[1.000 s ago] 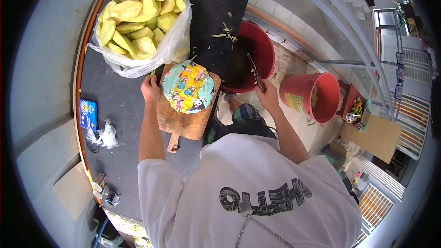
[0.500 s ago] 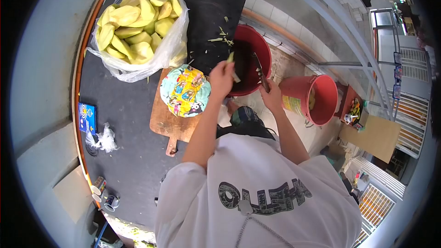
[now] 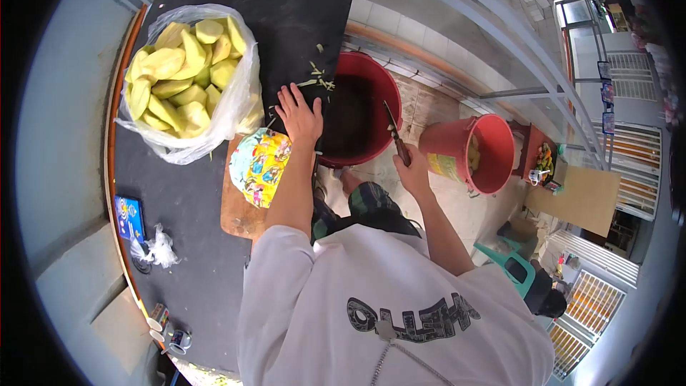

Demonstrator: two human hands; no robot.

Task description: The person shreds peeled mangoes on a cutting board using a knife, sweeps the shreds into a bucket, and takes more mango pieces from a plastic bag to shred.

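Note:
My left hand (image 3: 300, 116) lies palm down with fingers spread on the black table, beside some thin green scraps (image 3: 318, 80) near the edge. Held by its wooden handle in my right hand (image 3: 416, 173) is a knife (image 3: 394, 127), blade pointing up and away, with pale bits stuck on it. Between the hands, a large dark-bottomed red bucket (image 3: 386, 93) stands below the table edge. Under my left forearm, a colourful printed cloth cap (image 3: 259, 164) rests on a wooden cutting board (image 3: 239, 220).
A plastic bag (image 3: 239, 111) full of peeled yellow-green fruit pieces (image 3: 171, 71) sits on the table (image 3: 186, 207). A second red bucket (image 3: 446, 144) with pale pieces inside stands on the right. A blue box (image 3: 129, 218), crumpled plastic (image 3: 161, 249) and mugs (image 3: 180, 342) line the left edge.
My left hand has let go of the pale green piece it held over the bucket and moved left onto the table. My right hand, still holding the knife, has lowered slightly. The view has shifted.

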